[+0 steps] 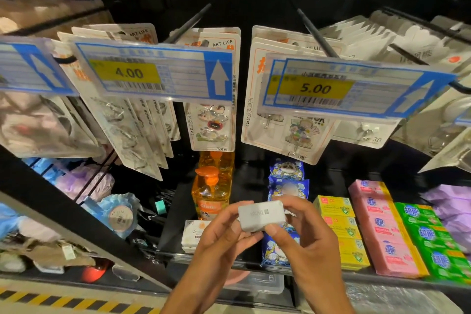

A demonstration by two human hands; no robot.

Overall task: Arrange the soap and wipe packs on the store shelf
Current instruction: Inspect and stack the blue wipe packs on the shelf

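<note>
The left hand (224,236) and the right hand (303,239) are holding a small white pack (261,215) between them, each pinching one end. Just beyond the left hand an orange pump bottle (211,194) is standing on the shelf (173,232), and a white soap box (193,234) is lying just left of that hand. Blue wipe packs (288,186) are lying behind the right hand. To its right, yellow boxes (341,224), pink boxes (382,227) and green boxes (430,237) are sitting in rows side by side. Price tags (153,71) are hanging above both hands.
</note>
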